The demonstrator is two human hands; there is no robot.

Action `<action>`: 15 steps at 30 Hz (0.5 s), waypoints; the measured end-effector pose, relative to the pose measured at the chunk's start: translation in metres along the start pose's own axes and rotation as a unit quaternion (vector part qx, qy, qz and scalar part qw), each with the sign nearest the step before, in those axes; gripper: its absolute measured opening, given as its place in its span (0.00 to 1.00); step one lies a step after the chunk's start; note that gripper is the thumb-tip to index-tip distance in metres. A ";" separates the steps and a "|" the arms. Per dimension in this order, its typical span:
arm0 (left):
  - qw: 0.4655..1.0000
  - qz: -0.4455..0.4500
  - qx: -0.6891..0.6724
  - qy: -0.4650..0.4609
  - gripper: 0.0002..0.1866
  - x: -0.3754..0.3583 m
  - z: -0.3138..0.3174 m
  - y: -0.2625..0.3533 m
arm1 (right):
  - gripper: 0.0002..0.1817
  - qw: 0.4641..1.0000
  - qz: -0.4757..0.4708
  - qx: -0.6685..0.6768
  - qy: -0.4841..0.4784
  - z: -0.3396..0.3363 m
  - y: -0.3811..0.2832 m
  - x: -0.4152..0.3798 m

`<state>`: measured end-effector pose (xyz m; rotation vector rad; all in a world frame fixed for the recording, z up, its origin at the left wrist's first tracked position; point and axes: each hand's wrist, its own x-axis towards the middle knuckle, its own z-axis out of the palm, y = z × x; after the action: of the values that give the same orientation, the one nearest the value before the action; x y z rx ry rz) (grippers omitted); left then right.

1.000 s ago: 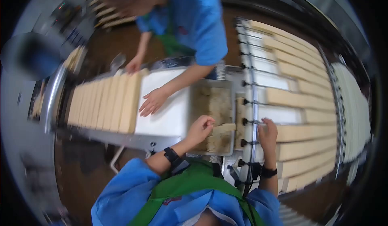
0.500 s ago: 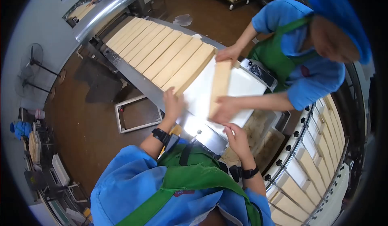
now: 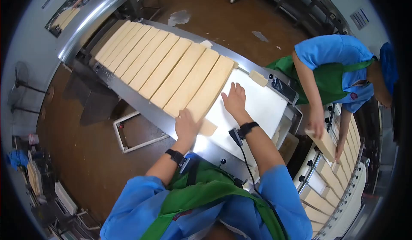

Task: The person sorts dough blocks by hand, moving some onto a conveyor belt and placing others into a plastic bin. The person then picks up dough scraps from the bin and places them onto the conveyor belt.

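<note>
Long pale dough strips lie side by side on the conveyor, several in a row. My left hand is at the near end of the closest dough strip, its fingers closed about that end. A small flat dough piece lies just right of that hand. My right hand is open, fingers spread, over the white board, a little to the right of the closest strip and holding nothing. Black bands circle both my wrists.
A co-worker at the right holds a dough strip over a rack of strips. A scale display edges the board, with a small dough piece near it. A metal frame stands at left.
The co-worker has carried a dough strip from the white board right to the rack. My right hand has moved up over the board; my left hand remains by the closest strip's end.
</note>
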<state>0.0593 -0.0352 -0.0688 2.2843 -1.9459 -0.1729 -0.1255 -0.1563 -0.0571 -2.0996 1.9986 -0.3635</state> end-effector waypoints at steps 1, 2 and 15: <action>1.000 0.001 -0.003 -0.015 0.41 0.000 -0.007 0.001 | 0.37 1.000 0.022 -0.014 -0.001 0.000 -0.009 0.015; 1.000 0.001 -0.005 -0.029 0.41 0.000 -0.016 0.003 | 0.37 0.998 0.048 -0.026 -0.034 -0.003 -0.016 0.031; 0.996 0.020 -0.033 -0.074 0.43 0.003 -0.039 0.009 | 0.39 0.971 0.213 0.025 -0.102 -0.030 -0.047 0.096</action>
<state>0.0581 -0.0383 -0.0293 2.2476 -2.0203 -0.4087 -0.0867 -0.2497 -0.0104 -1.5457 2.2088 -0.1132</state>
